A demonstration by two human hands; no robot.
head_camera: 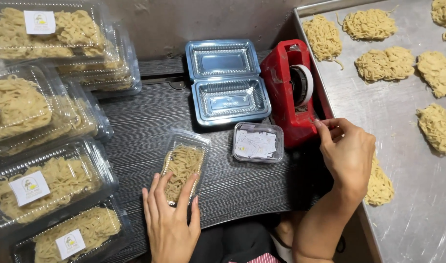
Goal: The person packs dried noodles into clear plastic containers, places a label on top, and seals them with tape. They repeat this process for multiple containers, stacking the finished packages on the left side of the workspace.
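Right now the left hand (170, 221) is lying flat, palm down, on the near end of a closed clear box of noodles (184, 164), its fingers spread over the lid and pressing rather than closing round it, so this grip is staying open while pinning the box to the dark surface (145, 126). The right hand (348, 152) is reaching up and away from that box, wrist bent, its fingertips pinching together at the cutting edge of the red tape dispenser (281, 87); whether a strip is already between them I cannot tell. Judging by this, sealing the lid is the step in hand, and it calls for a short strip to be pulled, torn and carried back left to the box. Just beyond the pressing hand an empty open tray (225, 83) is waiting, with a small tub of paper labels (258, 142) between the two hands.
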